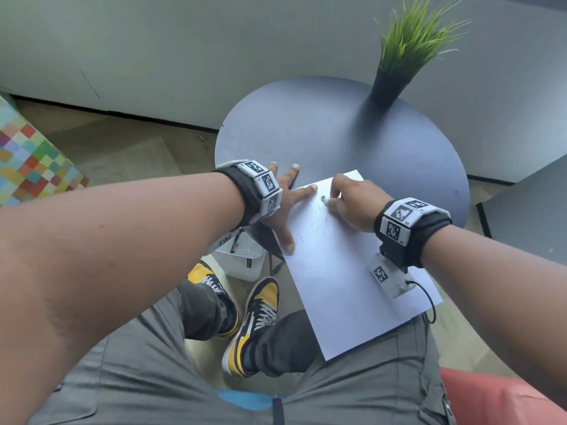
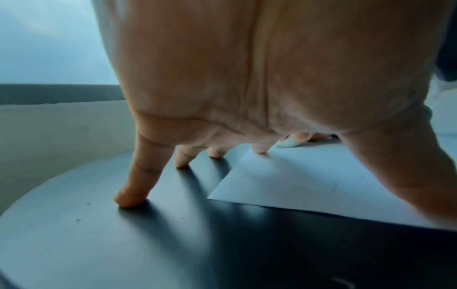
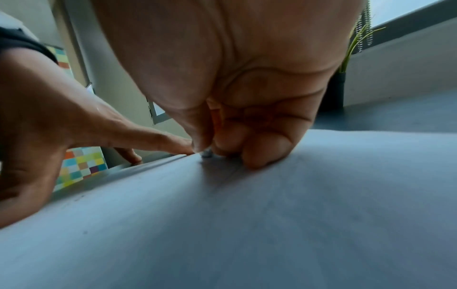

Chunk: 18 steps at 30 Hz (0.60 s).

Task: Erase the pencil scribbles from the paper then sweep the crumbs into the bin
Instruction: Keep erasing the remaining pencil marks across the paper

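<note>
1. One sheet of paper (image 1: 346, 271) lies on the round dark bench (image 1: 322, 133), its near end overhanging the edge above the person's lap. If the rubbing pushes toward that free end, the sheet could buckle, crease or tear there, since nothing supports it.
2. Two hands are at work. The left hand (image 1: 283, 207) is spread flat with straight fingers: thumb and index finger press the paper's left edge, the other fingers rest on the bench beside it. If that pressure eases, the sheet would likely slide or swivel under the strokes.
3. The right hand (image 1: 352, 200) has its fingers curled tight, pinching one small greyish eraser (image 3: 207, 153) against the paper near the far left corner. So little of it shows that it could slip out of the grip, or the knuckles could smear the graphite.
4. Faint pencil scribbles (image 1: 319, 222) remain just below the eraser; I cannot count separate marks, and no crumbs are clear enough to count.
5. One white bin (image 1: 242, 259) stands on the floor beneath the bench's left edge. Crumbs swept off anywhere else along the edge would probably miss it and land on the floor or shoes.
6. One potted plant (image 1: 395, 65) stands at the far side, well apart from the work.
</note>
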Tool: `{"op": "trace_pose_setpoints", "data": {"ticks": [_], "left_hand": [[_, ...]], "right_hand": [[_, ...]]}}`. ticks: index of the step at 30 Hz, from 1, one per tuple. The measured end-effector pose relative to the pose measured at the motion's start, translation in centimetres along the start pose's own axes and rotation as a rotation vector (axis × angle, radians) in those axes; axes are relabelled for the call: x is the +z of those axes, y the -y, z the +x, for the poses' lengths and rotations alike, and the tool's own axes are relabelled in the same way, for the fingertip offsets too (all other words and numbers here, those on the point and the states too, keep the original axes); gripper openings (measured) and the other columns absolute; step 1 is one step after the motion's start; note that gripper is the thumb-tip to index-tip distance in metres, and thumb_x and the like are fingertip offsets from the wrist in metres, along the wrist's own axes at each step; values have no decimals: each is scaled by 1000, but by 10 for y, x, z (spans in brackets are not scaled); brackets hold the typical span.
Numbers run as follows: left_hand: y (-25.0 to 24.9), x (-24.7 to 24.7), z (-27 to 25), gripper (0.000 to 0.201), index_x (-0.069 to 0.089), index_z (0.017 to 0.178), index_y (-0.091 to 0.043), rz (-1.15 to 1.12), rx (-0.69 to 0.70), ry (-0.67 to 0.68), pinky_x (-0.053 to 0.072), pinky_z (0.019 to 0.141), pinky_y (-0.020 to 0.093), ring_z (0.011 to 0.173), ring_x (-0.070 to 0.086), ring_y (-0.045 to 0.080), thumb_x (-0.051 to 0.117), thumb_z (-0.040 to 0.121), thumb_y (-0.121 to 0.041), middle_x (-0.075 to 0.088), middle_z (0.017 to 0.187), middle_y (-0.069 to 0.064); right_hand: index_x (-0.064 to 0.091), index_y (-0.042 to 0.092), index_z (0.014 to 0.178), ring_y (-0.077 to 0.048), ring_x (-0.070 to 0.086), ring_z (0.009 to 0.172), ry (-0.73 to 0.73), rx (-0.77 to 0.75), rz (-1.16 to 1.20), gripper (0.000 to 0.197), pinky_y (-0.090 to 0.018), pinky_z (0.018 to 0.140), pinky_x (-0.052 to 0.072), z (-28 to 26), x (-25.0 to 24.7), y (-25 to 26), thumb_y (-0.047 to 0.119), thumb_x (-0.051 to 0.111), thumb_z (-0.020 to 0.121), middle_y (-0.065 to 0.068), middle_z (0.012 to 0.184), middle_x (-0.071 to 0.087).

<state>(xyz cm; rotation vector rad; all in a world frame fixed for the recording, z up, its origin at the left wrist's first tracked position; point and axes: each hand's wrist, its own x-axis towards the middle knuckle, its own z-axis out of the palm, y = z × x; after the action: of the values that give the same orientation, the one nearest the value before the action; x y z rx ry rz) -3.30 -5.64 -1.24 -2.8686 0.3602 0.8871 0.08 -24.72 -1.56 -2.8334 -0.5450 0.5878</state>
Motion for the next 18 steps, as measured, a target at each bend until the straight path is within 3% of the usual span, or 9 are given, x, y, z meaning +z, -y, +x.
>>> {"op": "trace_pose_setpoints", "data": {"ticks": [2, 5, 8, 10, 13, 15, 18], "left_hand": [[-5, 2, -1, 132, -7, 151, -49, -61, -14, -31, 19, 110, 72, 146, -11, 50, 60, 47, -95, -17, 164, 1], [-13, 8, -3, 139, -8, 153, -44, -74, -37, -56, 22, 109, 72, 145, -12, 52, 60, 43, -95, -16, 164, 4], [-13, 7, -4, 140, -10, 153, -44, -74, -28, -45, 20, 108, 72, 145, -14, 53, 69, 46, -89, -19, 164, 6], [-12, 3, -6, 138, -10, 153, -45, -67, -15, -39, 19, 107, 73, 145, -13, 53, 72, 49, -85, -19, 163, 7], [-13, 3, -7, 139, -12, 153, -44, -21, -22, -44, 21, 106, 73, 145, -10, 54, 70, 50, -86, -18, 163, 10], [-13, 4, -6, 140, -14, 154, -43, -7, -28, -43, 21, 106, 73, 144, -10, 55, 69, 49, -87, -18, 163, 10], [-11, 4, -6, 141, -13, 153, -43, -28, -16, -27, 19, 105, 75, 144, -13, 55, 71, 48, -85, -22, 163, 11]], "right_hand": [[46, 21, 99, -30, 58, 86, 13, 0, -16, 22, -37, 71, 47, 0, 1, 2, 42, 46, 95, -8, 97, 61], [44, 17, 104, -33, 56, 88, 11, -48, -106, 25, -38, 72, 47, -5, -1, 7, 42, 44, 96, -11, 101, 60], [45, 14, 113, -34, 56, 91, 87, -269, -213, 28, -36, 69, 43, -17, 5, 21, 37, 44, 98, -14, 99, 61], [48, 15, 111, -34, 57, 92, 142, -377, -237, 26, -36, 72, 46, -21, 8, 26, 37, 46, 98, -12, 99, 63], [45, 14, 105, -34, 56, 88, 15, -192, -155, 23, -38, 72, 49, -5, -3, 16, 36, 43, 98, -13, 100, 62], [40, 12, 101, -34, 55, 84, -21, -168, -193, 19, -38, 69, 47, -6, -2, 14, 31, 41, 98, -15, 99, 61], [42, 13, 113, -35, 58, 88, 100, -403, -249, 21, -40, 73, 47, -24, 9, 31, 29, 41, 100, -13, 101, 63]]}}
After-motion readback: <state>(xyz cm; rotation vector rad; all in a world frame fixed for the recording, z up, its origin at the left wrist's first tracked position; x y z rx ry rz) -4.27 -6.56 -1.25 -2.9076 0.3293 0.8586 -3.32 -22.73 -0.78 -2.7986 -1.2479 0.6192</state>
